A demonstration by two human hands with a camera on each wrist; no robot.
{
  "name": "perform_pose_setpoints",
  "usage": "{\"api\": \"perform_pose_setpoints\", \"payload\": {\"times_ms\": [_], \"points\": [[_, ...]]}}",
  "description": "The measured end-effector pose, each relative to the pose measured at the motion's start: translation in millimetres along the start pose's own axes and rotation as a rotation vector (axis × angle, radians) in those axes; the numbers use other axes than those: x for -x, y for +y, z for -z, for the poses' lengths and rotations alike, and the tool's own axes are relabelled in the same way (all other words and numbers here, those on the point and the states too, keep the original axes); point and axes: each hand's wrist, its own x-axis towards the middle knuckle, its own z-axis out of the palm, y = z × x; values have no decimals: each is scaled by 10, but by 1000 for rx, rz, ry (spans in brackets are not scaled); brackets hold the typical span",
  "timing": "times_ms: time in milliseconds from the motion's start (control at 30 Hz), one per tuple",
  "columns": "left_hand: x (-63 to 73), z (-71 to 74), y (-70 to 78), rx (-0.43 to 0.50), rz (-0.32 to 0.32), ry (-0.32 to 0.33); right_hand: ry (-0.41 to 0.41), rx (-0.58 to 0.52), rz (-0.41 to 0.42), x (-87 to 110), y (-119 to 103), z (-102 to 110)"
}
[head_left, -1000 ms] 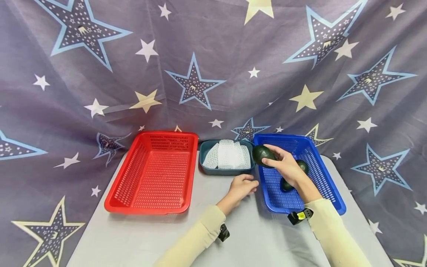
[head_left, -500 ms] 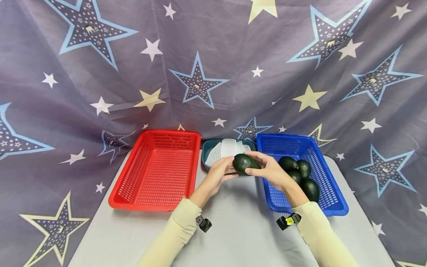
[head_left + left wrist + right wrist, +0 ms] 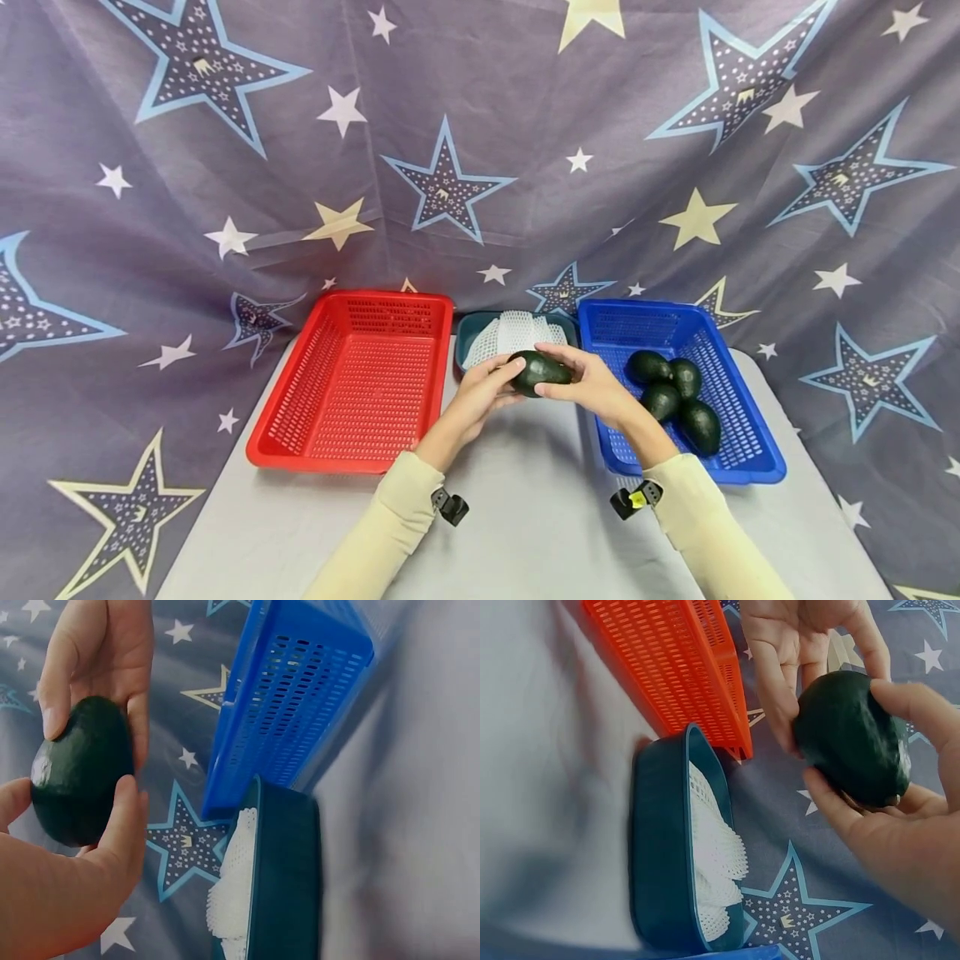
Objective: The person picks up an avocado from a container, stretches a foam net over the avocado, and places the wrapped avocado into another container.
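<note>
A dark green avocado [image 3: 538,374] is held between both hands, in front of the small teal bin and above the table. My left hand [image 3: 472,402] grips its left end, thumb on the near side. At the other end my right hand [image 3: 598,390] pinches it between thumb and fingers. The left wrist view shows the glossy avocado [image 3: 84,772] with fingers of both hands around it. White foam net sleeves [image 3: 517,332] lie in the teal bin [image 3: 467,327], partly hidden by the hands.
On the left stands a red perforated basket [image 3: 258,450]. At the right, a blue perforated basket [image 3: 750,475] contains several avocados [image 3: 701,427]. A star-patterned cloth [image 3: 450,75] hangs behind the pale table [image 3: 540,525].
My right hand has carried the avocado left from over the blue basket. My left hand has risen and taken hold of its left end. Lately both have shifted slightly left.
</note>
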Motion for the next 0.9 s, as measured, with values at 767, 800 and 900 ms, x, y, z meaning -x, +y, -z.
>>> {"api": "perform_pose_setpoints", "payload": {"times_ms": [767, 800, 900], "points": [[15, 125, -132, -18, -107, 81, 286, -43, -12, 20, 246, -104], [15, 130, -144, -36, -105, 92, 292, -37, -14, 18, 259, -113], [19, 137, -183, -107, -89, 131, 302, -9, -20, 13, 313, -141]]}}
